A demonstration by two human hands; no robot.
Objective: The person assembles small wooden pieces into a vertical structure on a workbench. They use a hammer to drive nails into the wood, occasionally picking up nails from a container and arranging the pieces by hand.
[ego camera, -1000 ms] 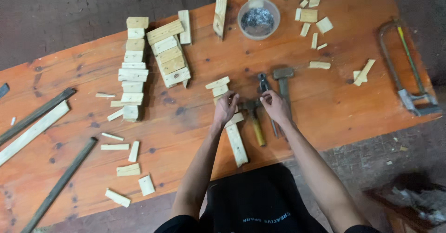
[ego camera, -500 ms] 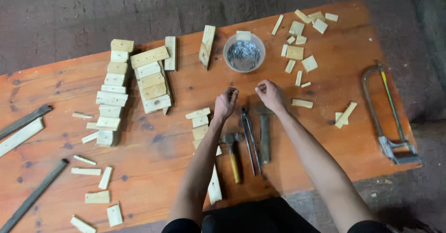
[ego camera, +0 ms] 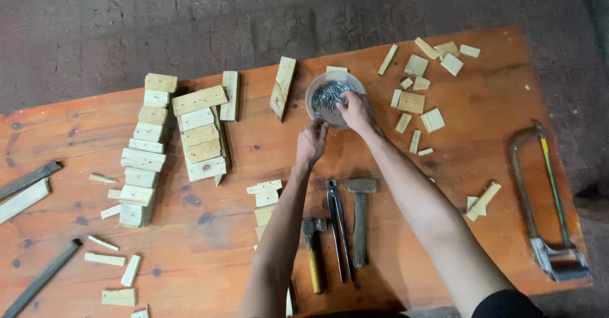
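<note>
Both your hands have moved up the table (ego camera: 495, 121) since half a second ago, away from the tools and onto the bowl (ego camera: 315, 91) of nails (ego camera: 327, 95). The view has shifted with them.

Your right hand (ego camera: 355, 110) is now inside the bowl, fingers curled down into the nail pile; it looks to be picking, but whether it has a nail pinched I cannot tell, since the fingertips are hidden. Your left hand (ego camera: 312, 144) sits at the bowl's near rim, fingers bent and touching its edge, probably steadying it so it doesn't slide while the other hand digs. It holds nothing that shows.

The bowl stands at the far middle of the table, just right of a tilted wood block (ego camera: 282, 87).

Below your hands the tools lie side by side, handles toward you for easy reach: small hammer (ego camera: 313, 249), pincers (ego camera: 337, 226), bigger hammer (ego camera: 361, 216). Short wood pieces (ego camera: 265, 194) are stacked just left of them.

Two rows of cut blocks (ego camera: 144, 152) line up at left. Loose offcuts (ego camera: 422, 90) are scattered right of the bowl. A hacksaw (ego camera: 547, 210) is parked at the right edge, well apart from the work. Dark bars (ego camera: 42, 279) lie at the left edge.
</note>
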